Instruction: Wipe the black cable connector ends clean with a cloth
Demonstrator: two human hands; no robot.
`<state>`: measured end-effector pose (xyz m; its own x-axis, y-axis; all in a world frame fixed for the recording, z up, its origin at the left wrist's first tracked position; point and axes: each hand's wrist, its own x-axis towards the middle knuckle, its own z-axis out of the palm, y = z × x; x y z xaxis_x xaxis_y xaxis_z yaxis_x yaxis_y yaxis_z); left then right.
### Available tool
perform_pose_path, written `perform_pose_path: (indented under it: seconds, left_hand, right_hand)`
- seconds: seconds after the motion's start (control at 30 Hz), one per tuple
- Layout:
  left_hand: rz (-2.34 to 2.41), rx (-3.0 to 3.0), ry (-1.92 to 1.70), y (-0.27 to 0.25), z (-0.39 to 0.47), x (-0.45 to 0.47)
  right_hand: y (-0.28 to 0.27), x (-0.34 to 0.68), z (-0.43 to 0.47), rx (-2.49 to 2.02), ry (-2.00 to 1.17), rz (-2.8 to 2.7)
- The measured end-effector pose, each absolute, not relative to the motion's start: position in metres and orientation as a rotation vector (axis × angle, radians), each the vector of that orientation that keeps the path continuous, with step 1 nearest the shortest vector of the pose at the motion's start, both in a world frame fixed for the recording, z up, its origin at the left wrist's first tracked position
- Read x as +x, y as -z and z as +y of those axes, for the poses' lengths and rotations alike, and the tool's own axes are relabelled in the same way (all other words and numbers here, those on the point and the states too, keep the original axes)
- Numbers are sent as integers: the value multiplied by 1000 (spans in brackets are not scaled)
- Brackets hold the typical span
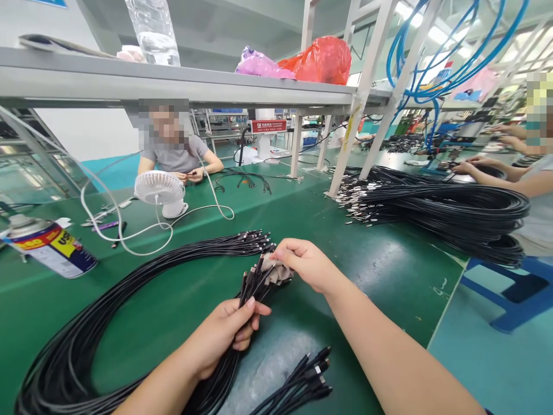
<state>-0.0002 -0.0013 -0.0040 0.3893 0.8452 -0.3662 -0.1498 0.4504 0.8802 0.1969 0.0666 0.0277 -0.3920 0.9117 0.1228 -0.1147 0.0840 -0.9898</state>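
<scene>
Both hands are engaged: the left hand (237, 323) is closed round the held cable bundle (250, 291), and the right hand (305, 262) pinches a crumpled beige cloth (279, 272) at that bundle's plug ends. Findings, taken near to far from the bundle:

Nearer, to its right, loose black cables (298, 377) lie on the green tabletop (415, 300); a sweep of the left forearm could mix them in. At the bundle itself, a slack left grip could let plugs slide out of line, and the cloth could snag on a plug and bend it; plug type is too small to tell. Just beyond it, a row of plug ends (254, 239) could be knocked by the right knuckles. Farther, to its left, a white cord (142, 253) could catch on a lifted cable and drag the desk fan (159, 187).

Pose: left thumb lies across the bundle, fingers curled beneath; right wrist is bent, thumb and forefinger together.
</scene>
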Motion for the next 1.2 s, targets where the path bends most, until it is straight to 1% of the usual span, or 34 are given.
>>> perform_pose_path:
  seconds: [0.13, 0.33, 0.5, 0.73, 0.87, 1.07, 1.13, 1.2]
  left_hand:
    - [982, 858, -772, 1, -2, 2]
    - [982, 822, -816, 0, -4, 3]
    - [982, 802, -818, -1, -4, 3]
    - [972, 803, -816, -1, -4, 3]
    - [972, 811, -815, 0, -4, 3]
    - [956, 824, -808, 1, -2, 2]
    - [949, 826, -810, 2, -2, 1]
    - [947, 825, -813, 2, -2, 2]
  right_hand:
    - [-28, 197, 67, -804, -1385, -1358]
    - [-25, 189, 62, -667, -1562, -1261]
    - [-25, 187, 63, -706, -1571, -1307]
    - [-19, 184, 64, -754, -1730, -1348]
    - [-19, 186, 65, -831, -1656, -1509]
    - [-26, 191, 63, -879, -1242, -1803]
    - [-26, 192, 62, -893, -1219, -1821]
    - [-26, 191, 61, -911, -1278, -1789]
